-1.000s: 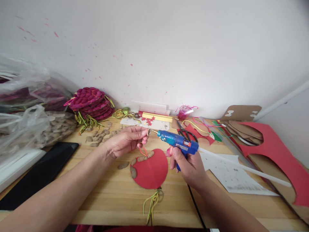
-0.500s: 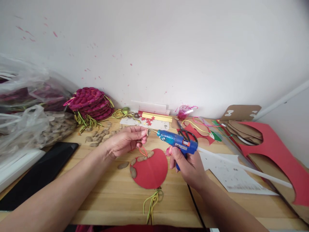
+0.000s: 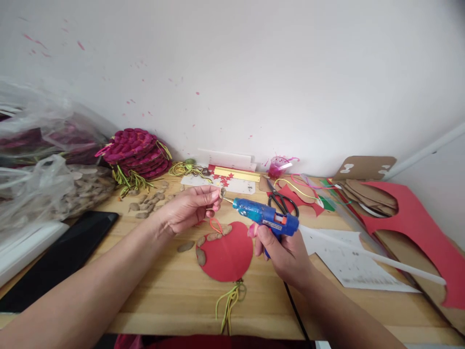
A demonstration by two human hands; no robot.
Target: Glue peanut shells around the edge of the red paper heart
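Observation:
Between the thumb and fingers of my left hand [image 3: 194,208] is a small peanut shell [image 3: 222,193]. My right hand [image 3: 281,249] grips a blue glue gun [image 3: 265,215], its nozzle tip at the shell. A long white glue stick [image 3: 363,251] runs out of the gun's back. Below the hands lies a red paper disc [image 3: 227,257], with several peanut shells along its upper left edge. An orange loop [image 3: 215,225] sits at its top and a yellow-green string tassel [image 3: 228,303] at its bottom. One loose shell [image 3: 185,246] rests left of the disc.
Loose shells [image 3: 148,201] and a plastic bag of shells [image 3: 87,186] are at left, beside a black phone-like slab [image 3: 65,257]. Stacked purple discs [image 3: 136,152] stand behind. Scissors [image 3: 283,199], white paper [image 3: 348,261] and cut red sheet [image 3: 410,213] lie right. The gun's black cord [image 3: 296,310] hangs frontward.
The glue gun has shifted slightly left and down, its nozzle still at the shell. My left hand has barely moved, and the view has tilted a little.

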